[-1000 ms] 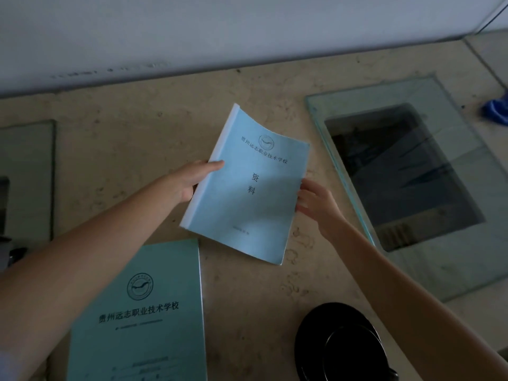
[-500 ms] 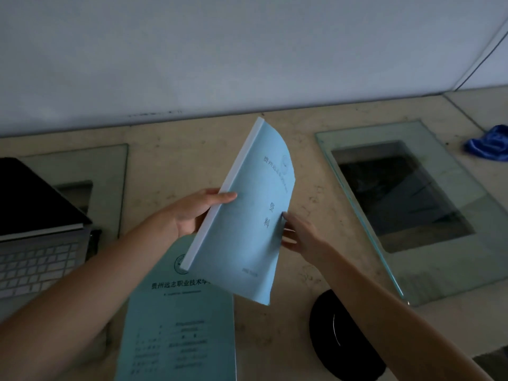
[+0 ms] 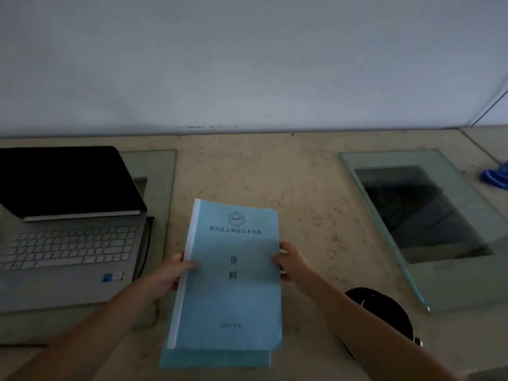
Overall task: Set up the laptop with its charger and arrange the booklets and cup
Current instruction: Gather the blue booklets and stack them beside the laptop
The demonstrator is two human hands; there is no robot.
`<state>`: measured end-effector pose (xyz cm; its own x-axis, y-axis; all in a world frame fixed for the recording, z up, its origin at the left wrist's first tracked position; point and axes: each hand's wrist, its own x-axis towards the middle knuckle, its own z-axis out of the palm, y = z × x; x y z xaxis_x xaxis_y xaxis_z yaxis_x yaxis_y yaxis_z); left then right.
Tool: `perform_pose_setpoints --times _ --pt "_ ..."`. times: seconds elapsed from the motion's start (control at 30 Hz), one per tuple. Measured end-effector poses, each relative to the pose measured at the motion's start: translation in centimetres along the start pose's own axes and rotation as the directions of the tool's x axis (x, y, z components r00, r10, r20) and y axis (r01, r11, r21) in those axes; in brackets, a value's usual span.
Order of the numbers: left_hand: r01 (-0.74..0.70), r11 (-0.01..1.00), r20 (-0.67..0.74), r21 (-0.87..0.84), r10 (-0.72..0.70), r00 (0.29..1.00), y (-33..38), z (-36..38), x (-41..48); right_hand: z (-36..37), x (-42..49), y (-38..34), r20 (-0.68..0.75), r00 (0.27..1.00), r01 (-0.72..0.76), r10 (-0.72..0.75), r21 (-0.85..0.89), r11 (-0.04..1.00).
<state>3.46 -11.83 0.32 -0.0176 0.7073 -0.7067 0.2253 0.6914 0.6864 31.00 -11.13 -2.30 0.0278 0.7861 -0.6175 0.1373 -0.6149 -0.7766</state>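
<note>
A light blue booklet [image 3: 233, 292] with a white spine lies on top of a greener booklet [image 3: 214, 360], whose lower edge sticks out beneath it. My left hand [image 3: 171, 272] grips the top booklet's spine edge, and my right hand [image 3: 292, 261] holds its right edge. An open silver laptop [image 3: 68, 251] with a dark screen sits to the left. A black cable [image 3: 148, 243] runs along the laptop's right side. A black cup [image 3: 384, 314] stands at the lower right, partly hidden by my right forearm.
The beige stone counter [image 3: 261, 174] meets a white wall at the back. A glass pane [image 3: 450, 224] over a dark opening lies at the right. Another glass pane [image 3: 156, 166] sits under the laptop. A blue cloth [image 3: 494, 176] is at the far right edge.
Both hands have brought the light blue booklet down from a tilted, raised pose and squared it flat over the greener booklet. The view has shifted, showing more of the laptop.
</note>
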Motion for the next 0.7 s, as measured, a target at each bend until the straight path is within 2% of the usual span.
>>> perform_pose_setpoints --times 0.1,0.3,0.53,0.7 --pt "0.019 0.999 -0.009 0.033 -0.019 1.0 -1.7 -0.7 0.4 1.0 -0.5 0.4 0.036 0.999 -0.012 0.014 -0.06 0.998" --pt "-0.031 0.969 0.019 0.244 0.027 0.999 -3.7 -1.6 1.6 2.0 -0.9 1.0 0.042 0.999 -0.019 0.023 -0.096 0.995" --pt "-0.178 0.806 0.002 0.564 0.214 0.977 -4.1 -2.8 2.5 2.1 -1.8 0.0 0.033 0.999 -0.018 0.022 -0.118 0.993" --pt "-0.205 0.723 0.079 0.66 0.204 0.976 -4.3 -3.6 2.0 2.4 -1.9 -0.1 0.047 0.998 -0.021 0.031 -0.202 0.979"
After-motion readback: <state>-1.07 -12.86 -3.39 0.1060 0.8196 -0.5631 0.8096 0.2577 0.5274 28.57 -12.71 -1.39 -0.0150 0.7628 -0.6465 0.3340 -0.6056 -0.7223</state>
